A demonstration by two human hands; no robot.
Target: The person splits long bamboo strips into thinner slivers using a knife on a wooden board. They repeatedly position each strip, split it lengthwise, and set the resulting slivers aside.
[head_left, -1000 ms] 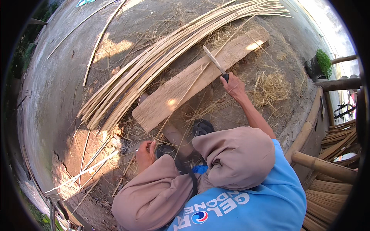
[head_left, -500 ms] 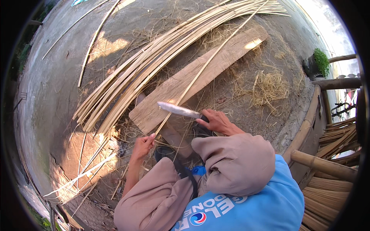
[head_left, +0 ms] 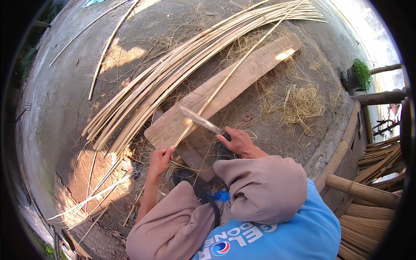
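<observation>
My left hand pinches the near end of a long thin bamboo strip. The strip runs away from me, slanting to the right, along a wooden plank and past its far side. In my right hand is a large knife with a dark handle, my fingers wrapped round it. Its blade lies across the strip above the plank, its tip pointing up and left. Whether the edge cuts into the strip I cannot tell.
A long bundle of bamboo strips lies left of the plank. Fine shavings are heaped on the ground to its right. Loose strips lie at the far left. A bamboo rail and more bundles stand at the right.
The knife has tilted, its handle end dropping toward me and its tip rising slightly. My right hand has moved a little nearer; my left hand keeps hold of the strip.
</observation>
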